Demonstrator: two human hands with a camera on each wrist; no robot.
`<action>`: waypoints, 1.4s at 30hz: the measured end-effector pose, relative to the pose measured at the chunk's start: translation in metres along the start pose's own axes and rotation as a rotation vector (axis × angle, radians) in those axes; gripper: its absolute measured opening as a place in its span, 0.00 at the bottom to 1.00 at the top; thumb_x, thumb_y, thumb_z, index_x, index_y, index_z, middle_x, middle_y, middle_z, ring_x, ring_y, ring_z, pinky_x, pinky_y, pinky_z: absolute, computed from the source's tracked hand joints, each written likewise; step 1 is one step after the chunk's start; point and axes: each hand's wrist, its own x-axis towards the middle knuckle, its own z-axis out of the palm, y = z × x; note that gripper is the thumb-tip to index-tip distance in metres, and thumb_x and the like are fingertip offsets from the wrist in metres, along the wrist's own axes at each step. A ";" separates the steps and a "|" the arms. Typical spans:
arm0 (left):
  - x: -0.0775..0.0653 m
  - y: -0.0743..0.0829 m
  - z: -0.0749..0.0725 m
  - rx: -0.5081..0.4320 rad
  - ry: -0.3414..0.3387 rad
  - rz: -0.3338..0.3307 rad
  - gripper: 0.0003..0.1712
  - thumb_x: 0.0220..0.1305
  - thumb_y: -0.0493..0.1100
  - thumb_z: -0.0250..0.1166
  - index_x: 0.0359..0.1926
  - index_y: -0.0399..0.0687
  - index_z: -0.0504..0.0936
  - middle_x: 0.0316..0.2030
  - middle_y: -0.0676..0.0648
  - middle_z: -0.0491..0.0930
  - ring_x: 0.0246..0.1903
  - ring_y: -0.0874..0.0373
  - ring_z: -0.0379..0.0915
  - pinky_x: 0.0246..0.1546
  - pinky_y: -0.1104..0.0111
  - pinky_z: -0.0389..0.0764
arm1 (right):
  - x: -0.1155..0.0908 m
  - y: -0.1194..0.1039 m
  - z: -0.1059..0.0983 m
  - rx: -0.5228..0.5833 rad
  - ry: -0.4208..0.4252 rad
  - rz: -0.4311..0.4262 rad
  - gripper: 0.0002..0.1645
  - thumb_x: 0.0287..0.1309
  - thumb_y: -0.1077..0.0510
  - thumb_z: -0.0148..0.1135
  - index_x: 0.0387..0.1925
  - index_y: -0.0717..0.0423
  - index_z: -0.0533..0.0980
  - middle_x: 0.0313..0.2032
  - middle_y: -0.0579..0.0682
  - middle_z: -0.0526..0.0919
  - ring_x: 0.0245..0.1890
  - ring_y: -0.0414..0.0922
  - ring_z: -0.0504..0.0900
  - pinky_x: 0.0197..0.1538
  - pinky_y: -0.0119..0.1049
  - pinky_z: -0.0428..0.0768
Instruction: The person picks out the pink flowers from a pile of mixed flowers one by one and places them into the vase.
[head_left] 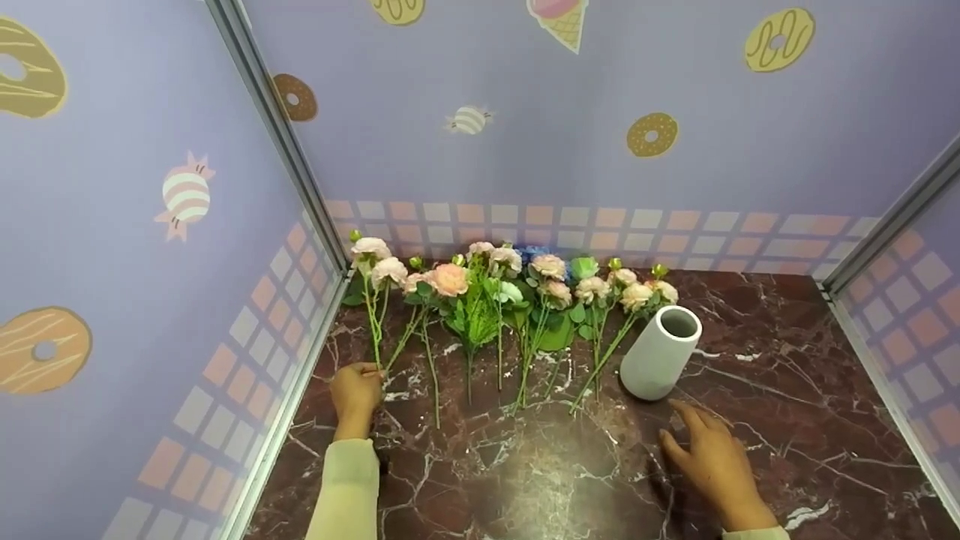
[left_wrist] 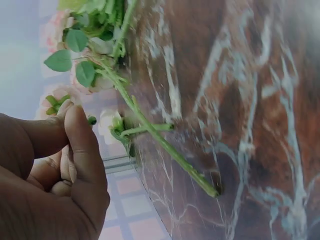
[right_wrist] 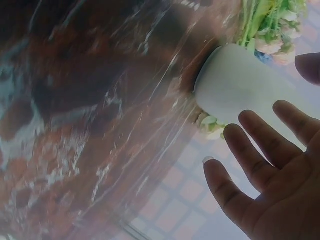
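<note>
My left hand point(head_left: 357, 391) pinches the lower end of a green stem point(head_left: 373, 330) between thumb and fingertips. That stem rises to pale pink flowers point(head_left: 388, 271) at the left end of the row. In the left wrist view, the cut stem end point(left_wrist: 92, 120) pokes out past the fingertips. A second stem point(left_wrist: 150, 129) lies on the table beside this hand. My right hand point(head_left: 711, 457), fingers spread and nothing in it, is just in front of a white vase point(head_left: 654, 364). The vase stands upright, its round mouth showing no stems.
Several more flowers lie side by side along the back, among them a peach flower point(head_left: 450, 280), a leafy green sprig point(head_left: 477, 322) and blue petals point(head_left: 532, 253). Patterned walls point(head_left: 555, 150) close off the back and both sides of the dark marbled table point(head_left: 525, 472).
</note>
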 end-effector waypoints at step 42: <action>-0.024 0.014 0.017 -0.041 -0.068 0.014 0.14 0.74 0.41 0.78 0.55 0.39 0.94 0.49 0.38 0.96 0.51 0.38 0.92 0.55 0.46 0.90 | 0.004 -0.004 0.007 0.166 -0.105 0.034 0.36 0.76 0.52 0.73 0.76 0.64 0.76 0.61 0.72 0.88 0.62 0.70 0.88 0.68 0.73 0.82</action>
